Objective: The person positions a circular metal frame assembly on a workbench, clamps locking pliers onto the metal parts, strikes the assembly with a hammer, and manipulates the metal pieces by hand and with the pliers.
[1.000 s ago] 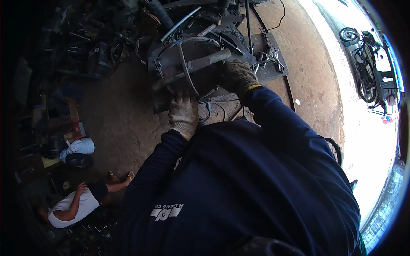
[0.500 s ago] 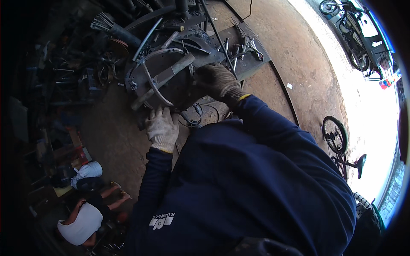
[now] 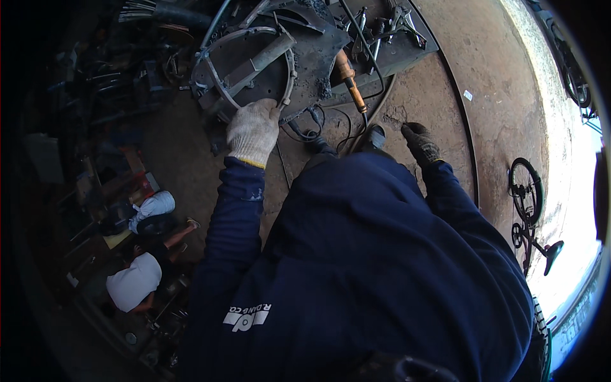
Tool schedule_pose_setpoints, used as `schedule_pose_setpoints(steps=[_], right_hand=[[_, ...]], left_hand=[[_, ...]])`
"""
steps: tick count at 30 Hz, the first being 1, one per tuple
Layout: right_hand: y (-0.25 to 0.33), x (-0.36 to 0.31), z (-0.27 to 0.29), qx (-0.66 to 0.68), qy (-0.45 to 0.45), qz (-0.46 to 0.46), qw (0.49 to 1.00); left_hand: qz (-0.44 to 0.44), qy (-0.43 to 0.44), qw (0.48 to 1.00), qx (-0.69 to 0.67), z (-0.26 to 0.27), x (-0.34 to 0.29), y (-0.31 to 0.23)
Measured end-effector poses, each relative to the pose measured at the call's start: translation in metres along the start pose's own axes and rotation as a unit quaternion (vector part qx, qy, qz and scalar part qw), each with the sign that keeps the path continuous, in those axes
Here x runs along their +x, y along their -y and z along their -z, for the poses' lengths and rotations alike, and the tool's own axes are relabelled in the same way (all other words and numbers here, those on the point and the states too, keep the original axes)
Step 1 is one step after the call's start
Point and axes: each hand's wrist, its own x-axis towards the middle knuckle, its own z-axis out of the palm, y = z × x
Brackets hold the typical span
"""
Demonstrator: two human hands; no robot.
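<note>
My left hand [image 3: 253,132], in a pale knit glove, is closed on the near edge of a curved metal ring [image 3: 219,86]. The ring stands on a dark metal plate [image 3: 267,83], and a flat metal bar [image 3: 258,67] lies slanted across it. My right hand [image 3: 422,145], in a darker-looking glove, is held over the floor to the right, apart from the workpiece. Its fingers are dark and blurred, so whether they hold anything is unclear. An orange-and-black corded tool [image 3: 349,81] rests at the plate's right edge.
Several locking pliers [image 3: 401,27] lie on a bench surface at the top right. Cables [image 3: 347,127] loop near my feet. A long dark line [image 3: 463,114] crosses the floor. A bicycle [image 3: 527,197] stands at right. Cluttered metal parts fill the left, and a person [image 3: 135,281] sits lower left.
My right hand has left the workpiece and moved right and down toward my body. The orange tool now shows. My left hand stays at the ring; the whole view has shifted.
</note>
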Motion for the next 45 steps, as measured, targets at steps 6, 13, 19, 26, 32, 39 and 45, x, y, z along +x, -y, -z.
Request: schedule_pose_setpoints(steps=[6,13,19,26,32,39,45], right_hand=[[0.017,0.004,-0.016,-0.025,0.110,-0.035,0.993],[0.012,0.039,-0.011,-0.032,0.142,-0.085,0.986],[0.022,0.074,-0.013,-0.047,0.155,-0.132,0.978],[0.000,0.156,-0.046,-0.090,0.191,-0.047,0.976],[0.021,0.199,-0.058,-0.037,0.102,-0.048,0.993],[0.120,0.215,-0.039,-0.124,-0.076,0.062,0.987],[0.188,0.220,-0.016,-0.354,-0.228,0.288,0.860]], left_hand=[[0.034,0.082,0.996,-0.031,-0.007,0.019,0.006],[0.021,0.089,0.996,0.024,-0.001,0.025,-0.006],[-0.029,0.084,0.994,0.059,-0.007,0.028,-0.001],[-0.061,0.085,0.994,0.041,-0.008,0.028,0.003],[-0.113,0.041,0.992,0.049,-0.011,0.027,0.011],[-0.118,0.017,0.992,0.053,-0.010,0.022,0.011],[-0.067,0.061,0.995,0.035,-0.004,0.023,0.004]])
